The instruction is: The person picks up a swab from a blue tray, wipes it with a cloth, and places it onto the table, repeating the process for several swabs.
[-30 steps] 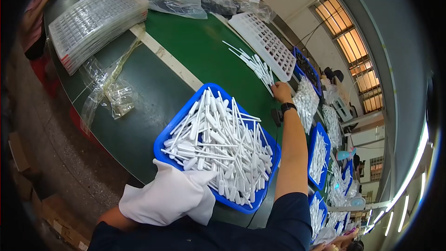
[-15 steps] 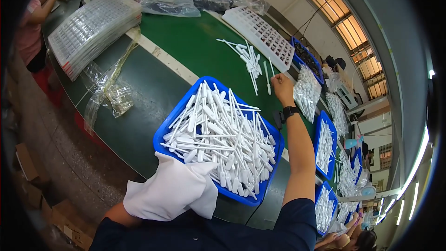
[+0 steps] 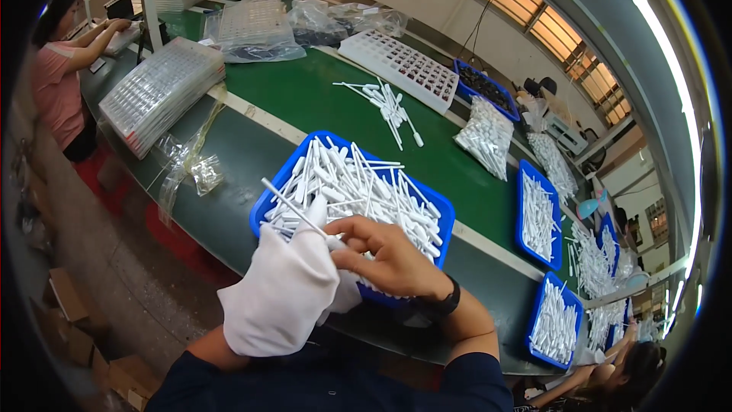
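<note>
A white cloth (image 3: 276, 297) covers my left hand completely, and only the left forearm (image 3: 210, 347) comes out below it. My right hand (image 3: 389, 255) is closed, pinching the thick end of a white plastic dropper-like stick (image 3: 286, 200) between thumb and fingers. The stick's thin stem slants up to the left across the cloth's tip. Both hands are over the near edge of a blue tray (image 3: 450, 229) heaped with similar white sticks (image 3: 354, 179). Under the cloth, the left fingers cannot be made out.
A small pile of white sticks (image 3: 390, 111) lies on the green table beyond the tray. Behind it is a white holed rack (image 3: 400, 61). Stacked clear trays (image 3: 164, 88) stand at left. Bagged white pieces (image 3: 486, 137) and more blue trays (image 3: 521, 221) line the right. Other people work at both sides.
My right hand has come back from the stick pile on the table to the cloth, now with a stick in it. The cloth-covered left hand has risen slightly. The view has shifted.
</note>
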The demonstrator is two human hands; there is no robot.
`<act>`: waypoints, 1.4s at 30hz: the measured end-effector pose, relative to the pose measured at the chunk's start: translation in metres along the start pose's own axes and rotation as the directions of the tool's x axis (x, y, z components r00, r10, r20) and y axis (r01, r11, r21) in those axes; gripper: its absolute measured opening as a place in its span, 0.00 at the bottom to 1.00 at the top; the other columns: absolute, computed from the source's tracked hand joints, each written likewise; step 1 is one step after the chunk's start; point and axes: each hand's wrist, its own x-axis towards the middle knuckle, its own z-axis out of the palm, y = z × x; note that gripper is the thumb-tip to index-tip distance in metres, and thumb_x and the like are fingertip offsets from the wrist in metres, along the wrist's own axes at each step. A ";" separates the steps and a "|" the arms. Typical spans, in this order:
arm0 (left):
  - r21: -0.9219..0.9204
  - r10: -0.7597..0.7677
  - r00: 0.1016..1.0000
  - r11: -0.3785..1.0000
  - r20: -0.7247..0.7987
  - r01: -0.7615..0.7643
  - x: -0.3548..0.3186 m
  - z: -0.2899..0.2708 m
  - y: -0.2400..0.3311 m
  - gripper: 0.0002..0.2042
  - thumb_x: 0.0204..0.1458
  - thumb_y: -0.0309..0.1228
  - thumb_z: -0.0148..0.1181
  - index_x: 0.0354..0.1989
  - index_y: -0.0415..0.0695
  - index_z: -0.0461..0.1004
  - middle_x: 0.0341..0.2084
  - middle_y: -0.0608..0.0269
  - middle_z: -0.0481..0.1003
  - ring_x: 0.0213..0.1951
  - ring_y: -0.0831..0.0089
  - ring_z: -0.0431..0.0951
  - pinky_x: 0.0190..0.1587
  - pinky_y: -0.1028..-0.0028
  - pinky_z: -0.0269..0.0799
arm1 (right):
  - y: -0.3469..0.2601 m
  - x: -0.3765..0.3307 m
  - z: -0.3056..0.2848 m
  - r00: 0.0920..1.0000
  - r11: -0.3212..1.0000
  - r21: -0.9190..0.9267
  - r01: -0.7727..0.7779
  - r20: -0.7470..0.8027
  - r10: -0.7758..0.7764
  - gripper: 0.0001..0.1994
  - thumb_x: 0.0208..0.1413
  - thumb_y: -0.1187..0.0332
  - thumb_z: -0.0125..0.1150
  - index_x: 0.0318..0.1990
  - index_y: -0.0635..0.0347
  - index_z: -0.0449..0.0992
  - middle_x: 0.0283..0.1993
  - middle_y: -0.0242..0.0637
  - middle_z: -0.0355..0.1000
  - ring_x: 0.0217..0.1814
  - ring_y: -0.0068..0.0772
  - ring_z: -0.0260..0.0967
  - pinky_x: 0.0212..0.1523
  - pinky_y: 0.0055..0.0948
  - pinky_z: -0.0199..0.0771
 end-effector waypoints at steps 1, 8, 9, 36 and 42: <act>0.116 0.034 0.999 0.993 -0.029 -0.030 0.001 0.001 0.002 0.14 0.45 0.26 0.62 0.41 0.35 0.76 0.31 0.51 0.77 0.29 0.53 0.78 0.35 0.59 0.73 | -0.001 -0.004 0.007 0.999 0.999 -0.043 0.033 0.012 -0.033 0.17 0.64 0.73 0.63 0.59 0.63 0.74 0.37 0.32 0.80 0.38 0.20 0.76 0.42 0.22 0.75; -0.355 -0.147 0.988 0.921 0.057 0.158 0.018 -0.008 0.007 0.11 0.38 0.26 0.65 0.32 0.37 0.77 0.26 0.54 0.75 0.28 0.52 0.76 0.32 0.58 0.68 | 0.008 -0.020 0.013 0.994 0.996 0.009 0.088 0.062 -0.088 0.11 0.66 0.71 0.62 0.52 0.65 0.73 0.33 0.31 0.78 0.34 0.19 0.73 0.36 0.22 0.71; -0.429 -0.202 0.979 0.881 0.036 0.198 0.018 -0.009 0.007 0.11 0.37 0.27 0.65 0.31 0.37 0.77 0.25 0.54 0.75 0.28 0.51 0.76 0.32 0.58 0.68 | 0.007 -0.020 0.010 0.993 0.999 0.045 0.029 0.115 -0.034 0.11 0.66 0.71 0.62 0.52 0.65 0.73 0.33 0.30 0.78 0.34 0.19 0.73 0.37 0.21 0.71; -0.359 0.198 0.936 0.930 0.292 -0.085 0.024 0.014 0.001 0.13 0.37 0.23 0.64 0.34 0.40 0.73 0.24 0.54 0.73 0.28 0.55 0.75 0.31 0.65 0.67 | 0.027 -0.005 0.003 0.993 0.989 0.136 0.063 -0.104 -0.049 0.12 0.71 0.63 0.58 0.47 0.65 0.74 0.28 0.29 0.74 0.26 0.14 0.68 0.29 0.18 0.66; -0.804 -0.262 0.897 0.403 0.356 0.437 0.023 0.018 0.036 0.03 0.53 0.26 0.58 0.33 0.42 0.72 0.24 0.62 0.72 0.28 0.70 0.76 0.29 0.71 0.67 | 0.028 -0.008 0.008 0.939 0.910 0.368 0.192 -0.337 -0.062 0.15 0.72 0.61 0.56 0.41 0.66 0.78 0.27 0.30 0.75 0.27 0.16 0.70 0.32 0.18 0.69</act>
